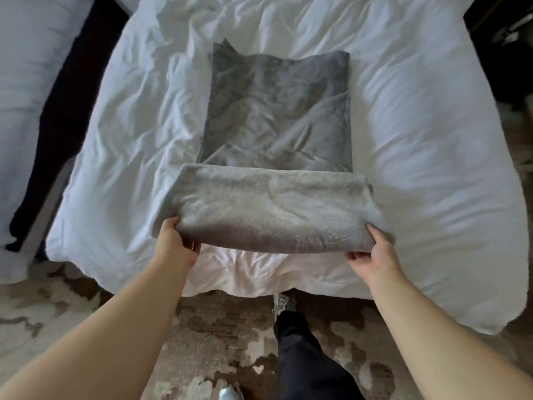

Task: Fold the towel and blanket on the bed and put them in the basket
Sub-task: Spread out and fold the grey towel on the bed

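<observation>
Grey towel (274,209) gripped by left hand (176,244) and right hand (375,251)

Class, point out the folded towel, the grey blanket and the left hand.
Towel (274,209): head view, middle of top layer.
Blanket (277,111): head view, centre of upper surface.
Left hand (176,245): head view, back of hand.

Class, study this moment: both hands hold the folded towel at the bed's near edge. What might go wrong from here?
1. The left hand and right hand grip only the ends of the towel; its unsupported middle may sag and the fold open when lifted.
2. The towel's far edge meets the folded blanket; dragging it could rumple that fold.
</observation>
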A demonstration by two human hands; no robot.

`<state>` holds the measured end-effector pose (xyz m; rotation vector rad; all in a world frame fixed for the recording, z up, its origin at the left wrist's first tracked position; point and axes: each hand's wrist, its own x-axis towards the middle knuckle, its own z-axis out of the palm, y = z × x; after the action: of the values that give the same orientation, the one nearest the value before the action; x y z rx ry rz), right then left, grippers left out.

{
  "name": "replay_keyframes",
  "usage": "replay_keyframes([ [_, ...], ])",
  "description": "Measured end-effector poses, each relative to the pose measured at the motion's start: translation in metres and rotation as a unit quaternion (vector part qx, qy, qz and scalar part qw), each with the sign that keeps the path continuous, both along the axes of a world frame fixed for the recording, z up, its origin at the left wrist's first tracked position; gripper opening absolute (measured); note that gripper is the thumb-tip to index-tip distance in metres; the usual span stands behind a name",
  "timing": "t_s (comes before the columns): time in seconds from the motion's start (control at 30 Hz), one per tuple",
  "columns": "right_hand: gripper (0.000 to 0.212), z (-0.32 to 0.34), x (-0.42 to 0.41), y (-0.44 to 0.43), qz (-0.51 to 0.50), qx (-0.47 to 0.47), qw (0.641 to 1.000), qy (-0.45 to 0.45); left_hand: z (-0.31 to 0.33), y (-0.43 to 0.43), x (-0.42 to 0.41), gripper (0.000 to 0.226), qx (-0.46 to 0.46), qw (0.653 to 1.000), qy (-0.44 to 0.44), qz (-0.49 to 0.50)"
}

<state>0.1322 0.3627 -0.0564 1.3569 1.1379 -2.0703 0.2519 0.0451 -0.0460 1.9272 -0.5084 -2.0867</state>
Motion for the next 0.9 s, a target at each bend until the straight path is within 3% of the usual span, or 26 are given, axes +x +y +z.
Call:
replay_keyframes([
  [0.17, 0.009, 0.066, 0.012, 0.013, 0.019, 0.021, 0.996, 0.086, 0.056, 0.005, 0.009, 0.039, -0.023, 0.998, 0.056, -0.014],
  [0.3, 0.025, 0.082, 0.045, 0.035, 0.026, 0.028, 0.995, 0.096, 0.082, 0.017, 0.03, 0.028, -0.028, 0.996, 0.087, -0.013],
  [0.47, 0.033, 0.074, 0.102, 0.058, 0.04, 0.036, 0.996, 0.072, 0.076, 0.032, 0.08, 0.044, -0.028, 0.998, 0.046, -0.04],
  [0.63, 0.026, 0.063, 0.161, 0.078, 0.013, 0.015, 1.0, 0.017, 0.058, 0.05, 0.138, 0.049, -0.016, 0.998, -0.024, -0.057],
  [0.9, 0.023, 0.059, 0.184, 0.086, -0.005, 0.003, 1.0, -0.007, 0.049, 0.055, 0.17, 0.058, -0.004, 0.998, -0.009, -0.058],
])
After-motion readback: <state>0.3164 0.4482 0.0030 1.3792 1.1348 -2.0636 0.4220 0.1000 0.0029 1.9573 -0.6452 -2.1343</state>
